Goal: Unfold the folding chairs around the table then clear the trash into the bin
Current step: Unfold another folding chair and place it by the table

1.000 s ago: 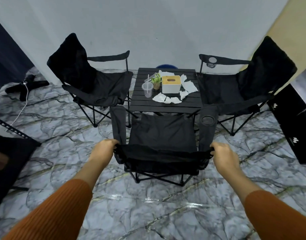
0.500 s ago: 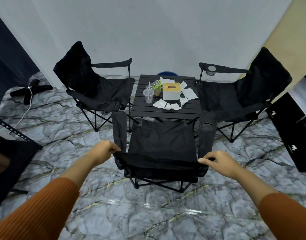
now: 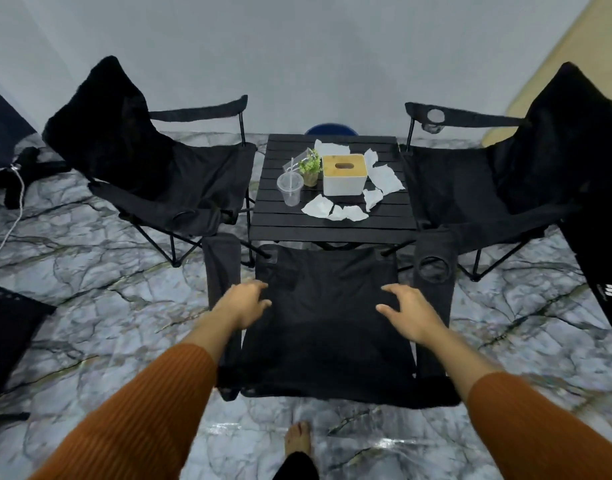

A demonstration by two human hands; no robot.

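Observation:
Three black folding chairs stand unfolded around a black slatted table (image 3: 332, 230): one on the left (image 3: 166, 181), one on the right (image 3: 488, 188), and a near one (image 3: 329, 327) right in front of me. My left hand (image 3: 244, 303) and my right hand (image 3: 408, 313) hover over the near chair's seat, fingers spread, holding nothing. On the table lie several crumpled white tissues (image 3: 335, 211), a clear plastic cup (image 3: 290, 188) with a straw, and a clear wrapper (image 3: 299, 160). A blue bin (image 3: 331, 129) peeks out behind the table.
A white tissue box (image 3: 344, 174) with a wooden lid and a small potted plant (image 3: 311, 169) also stand on the table. A black case (image 3: 599, 258) leans at the right. A black stand and white cable (image 3: 13, 188) lie at the left. My bare foot (image 3: 297, 441) is on the marble floor.
Both hands let go of the near chair's back corners and moved inward and forward over its seat. I have stepped closer, and my foot has come into view.

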